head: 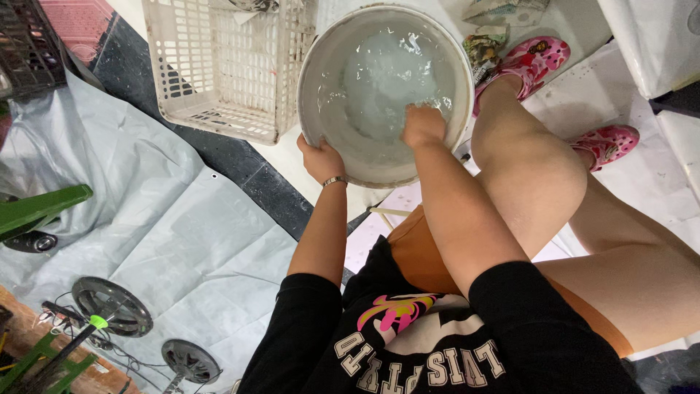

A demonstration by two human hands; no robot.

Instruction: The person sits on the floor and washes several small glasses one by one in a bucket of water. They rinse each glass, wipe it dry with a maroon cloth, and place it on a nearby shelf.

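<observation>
Grey tarpaulin (182,241) covered the floor at the left of the head view, with a green frame (36,208) lying at its far left edge and 2 dark metal discs (113,306) with wiring near its lower edge. A dark crate (25,47) stood at the upper left corner. To the right of it, a white slatted plastic basket (226,69) rested on the floor, just beside the basin. The left hand (321,157) gripped the near rim of the round white basin (321,66), fingers curled closed over the edge and thumb on the outside; a thin bracelet (335,180) circled that wrist. The basin sat on the floor at top centre, in front of the person's knees, and held clear water with pale, ice-like pieces (386,73). The right hand (423,125) was dipped into the water near the basin's near-right wall, knuckles up and fingers bent under the surface; whether this grip held anything could not be told, since the fingertips were hidden by the water. Right of the basin, crumpled printed paper (485,47) lay on the floor beside 2 pink patterned clogs (529,62) worn by the person, whose bare knees were raised. A white sheet (627,95) covered the floor at the right.
</observation>
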